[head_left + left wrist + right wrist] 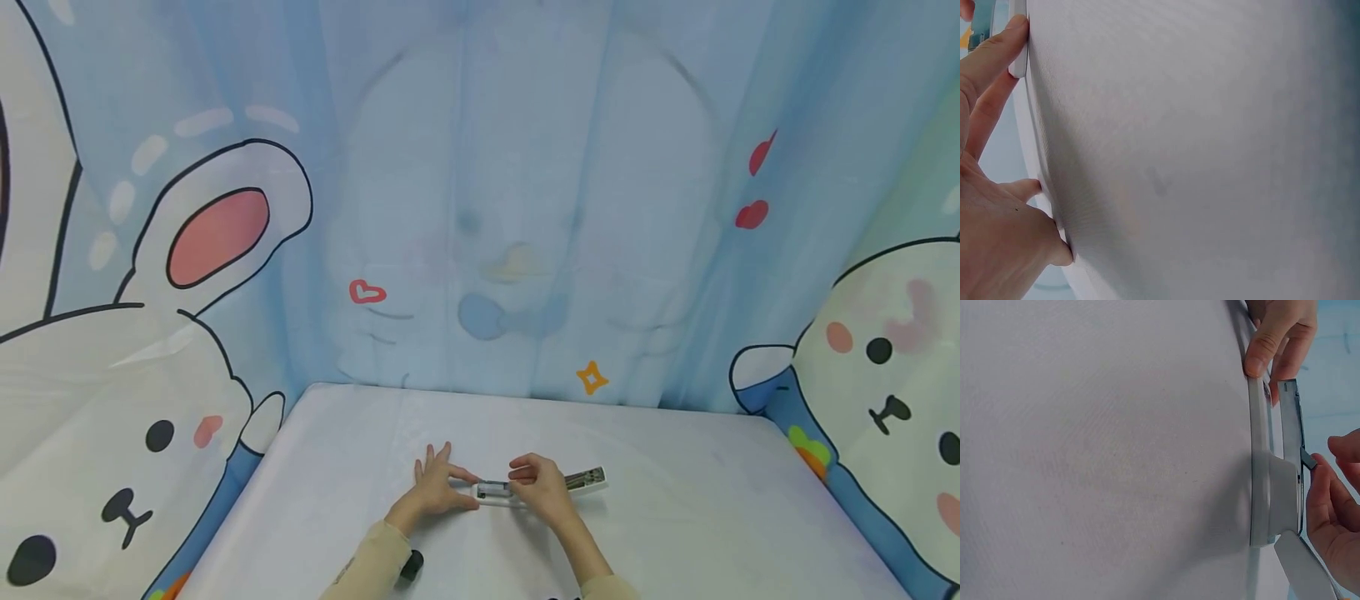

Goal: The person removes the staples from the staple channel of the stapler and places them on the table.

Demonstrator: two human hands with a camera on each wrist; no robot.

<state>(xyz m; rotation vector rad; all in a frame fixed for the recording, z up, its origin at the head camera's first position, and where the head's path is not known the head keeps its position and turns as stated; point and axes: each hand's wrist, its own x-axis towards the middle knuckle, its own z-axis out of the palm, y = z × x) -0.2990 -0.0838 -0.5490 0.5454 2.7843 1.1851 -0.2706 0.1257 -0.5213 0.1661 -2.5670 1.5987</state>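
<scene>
A white stapler (495, 502) lies across the table with its top lifted back to the right, laying bare the metal staple magazine (1291, 419). My left hand (437, 492) pinches its left end between thumb and forefinger, the other fingers spread. Beside the magazine is my right hand (543, 490), fingers loosely bent. One of its fingertips meets the small dark tab (1309, 460) on the magazine in the right wrist view, while a gap shows between thumb and forefinger. The raised top (587, 479) slants out past the right hand, its metal inside facing up.
A small black object (412, 565) lies by the left sleeve (375, 560). White cloth (712, 500) covers the table. Behind it hangs a light blue curtain (525, 167) with cartoon prints, and printed cloth rises at both sides.
</scene>
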